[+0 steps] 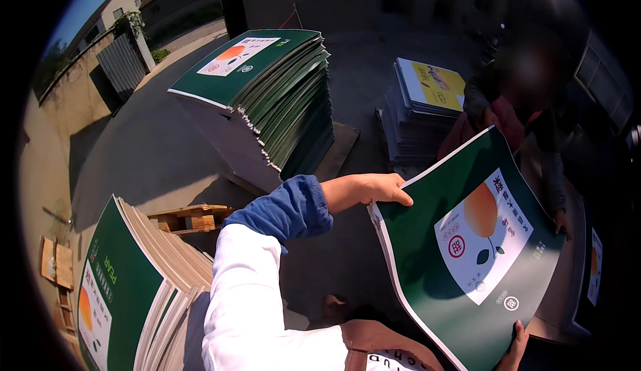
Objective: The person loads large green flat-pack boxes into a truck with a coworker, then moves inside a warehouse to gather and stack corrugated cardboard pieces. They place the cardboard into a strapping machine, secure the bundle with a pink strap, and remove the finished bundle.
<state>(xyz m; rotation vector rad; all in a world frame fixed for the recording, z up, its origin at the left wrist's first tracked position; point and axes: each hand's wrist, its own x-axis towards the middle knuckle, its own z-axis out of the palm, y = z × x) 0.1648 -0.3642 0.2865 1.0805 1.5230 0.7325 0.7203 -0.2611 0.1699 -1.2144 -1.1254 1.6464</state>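
Between left hand [384, 189] and right hand [515, 349], bowed glossy green cardboard [473, 254], pale-edged

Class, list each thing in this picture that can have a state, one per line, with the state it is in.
Held green sheet: bowed, printed side up; single or layered, unclear.
Left hand: gripping the sheet's left corner.
Right hand: gripping its near edge.
Co-worker's hands: holding its far side.
Tall green stack: piled high, edges uneven.
Near-left stack: green printed side up.
Yellow-topped stack: printed side up.
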